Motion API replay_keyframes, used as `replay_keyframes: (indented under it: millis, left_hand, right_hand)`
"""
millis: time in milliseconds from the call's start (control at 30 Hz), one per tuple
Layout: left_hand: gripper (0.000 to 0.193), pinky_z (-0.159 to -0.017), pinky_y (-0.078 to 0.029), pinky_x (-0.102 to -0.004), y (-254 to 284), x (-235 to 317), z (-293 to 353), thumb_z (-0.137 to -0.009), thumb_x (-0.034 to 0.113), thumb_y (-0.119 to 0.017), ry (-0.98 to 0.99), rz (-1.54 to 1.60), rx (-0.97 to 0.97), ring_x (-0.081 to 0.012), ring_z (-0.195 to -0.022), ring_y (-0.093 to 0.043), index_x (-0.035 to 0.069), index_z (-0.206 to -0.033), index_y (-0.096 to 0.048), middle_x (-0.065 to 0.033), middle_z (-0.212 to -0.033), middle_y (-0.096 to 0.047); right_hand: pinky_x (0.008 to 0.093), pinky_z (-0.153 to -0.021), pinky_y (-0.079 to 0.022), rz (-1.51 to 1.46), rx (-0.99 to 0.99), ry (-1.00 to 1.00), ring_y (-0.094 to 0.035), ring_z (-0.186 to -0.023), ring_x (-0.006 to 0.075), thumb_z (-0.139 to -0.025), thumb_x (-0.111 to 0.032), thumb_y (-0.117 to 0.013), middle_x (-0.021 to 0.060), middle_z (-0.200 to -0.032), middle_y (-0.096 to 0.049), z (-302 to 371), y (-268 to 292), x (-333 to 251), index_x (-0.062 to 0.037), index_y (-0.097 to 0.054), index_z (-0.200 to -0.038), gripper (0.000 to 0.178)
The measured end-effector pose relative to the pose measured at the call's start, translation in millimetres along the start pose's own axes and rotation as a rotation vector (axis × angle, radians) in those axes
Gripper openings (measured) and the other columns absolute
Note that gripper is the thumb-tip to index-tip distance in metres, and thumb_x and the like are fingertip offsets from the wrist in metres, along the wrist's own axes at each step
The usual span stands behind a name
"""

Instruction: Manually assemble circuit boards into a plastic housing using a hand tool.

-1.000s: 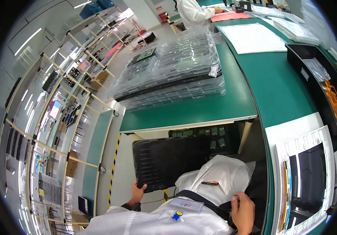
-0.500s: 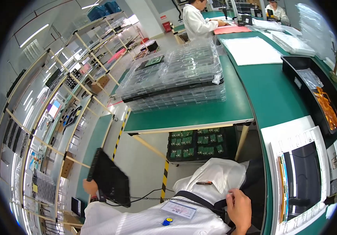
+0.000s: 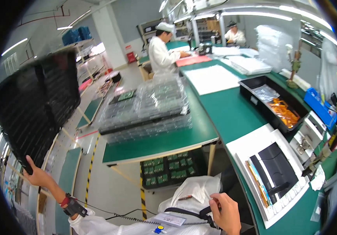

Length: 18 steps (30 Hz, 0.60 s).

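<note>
My left hand (image 3: 40,175) grips the lower edge of a large black plastic tray (image 3: 23,113). The tray is tilted up at the far left, with ribbed rows and a bar across its middle, and it looks empty. A dark band with a coiled cord circles my left wrist. My right hand (image 3: 226,213) is over my lap beside a black strap, fingers loosely bent and apart from the thumb, with nothing visible in them. Ahead, a stack of clear plastic trays (image 3: 149,105) stands on a green table (image 3: 152,143), with a green circuit board (image 3: 126,96) on top.
Below the table sits a black tray of green boards (image 3: 168,168). On the right bench, a black bin (image 3: 250,87) holds orange parts, near a white foam tray with a dark panel (image 3: 276,168). A co-worker (image 3: 162,51) stands at the far bench; another person sits behind. Shelves line the left.
My left hand has lifted the black tray up and to the left, turning its broad face into view. My view has swung right; the right hand stays by my lap.
</note>
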<state>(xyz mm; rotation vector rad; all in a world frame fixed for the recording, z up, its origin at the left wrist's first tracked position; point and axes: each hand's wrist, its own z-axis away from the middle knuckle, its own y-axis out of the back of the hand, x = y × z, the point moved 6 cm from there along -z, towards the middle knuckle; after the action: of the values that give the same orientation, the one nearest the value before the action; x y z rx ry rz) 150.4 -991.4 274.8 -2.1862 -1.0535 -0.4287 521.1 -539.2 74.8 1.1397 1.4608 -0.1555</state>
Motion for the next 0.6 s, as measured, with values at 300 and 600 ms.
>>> replay_keyframes:
  millis: [300, 600]
  left_hand:
    - [0.048, -0.105, -0.039, -0.0425, -204.4, 72.1, 157.8, -0.088, 0.013, -0.066, -0.454, 0.391, -0.479, -0.0419, -0.118, -0.052, 0.017, -0.135, -0.057, -0.0281, -0.133, -0.048]
    - [0.057, -0.099, -0.046, -0.0385, -316.1, 199.5, 375.8, -0.093, 0.027, -0.062, 0.782, 1.571, -1.237, -0.0287, -0.12, -0.051, -0.002, -0.138, -0.044, -0.02, -0.136, -0.047]
  right_hand:
    - [0.0329, -0.059, -0.05, 0.058, 0.885, 0.148, -0.061, -0.066, 0.025, -0.083, -0.01, -0.07, 0.016, -0.096, -0.063, 40.8, 135.6, -66.0, 0.0006, -0.06, -0.11, 0.031]
    - [0.0322, -0.052, -0.049, 0.512, 1.212, 0.005, -0.059, -0.06, 0.0215, -0.086, -0.03, -0.071, 0.0258, -0.125, -0.05, 81.6, 191.6, -65.2, 0.0084, -0.035, -0.137, 0.073]
